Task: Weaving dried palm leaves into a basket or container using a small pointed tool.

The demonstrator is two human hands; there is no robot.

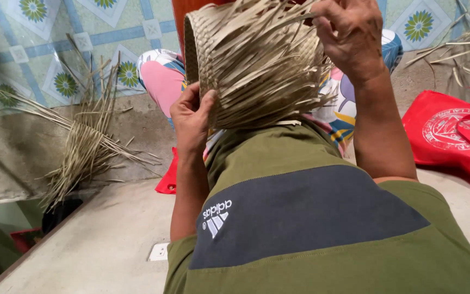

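both hands [191, 117] [352, 35] grip the woven basket [257, 65].

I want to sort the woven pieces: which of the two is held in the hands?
The half-woven straw basket, gripped by the left hand and right hand. The other, a flat piece with loose strips, lies untouched on the floor.

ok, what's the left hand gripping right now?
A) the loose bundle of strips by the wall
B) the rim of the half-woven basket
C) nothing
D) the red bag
B: the left hand pinches the lower rim of the basket, while the right hand works the loose strips at its top; the red bag and the bundle lie apart, untouched.
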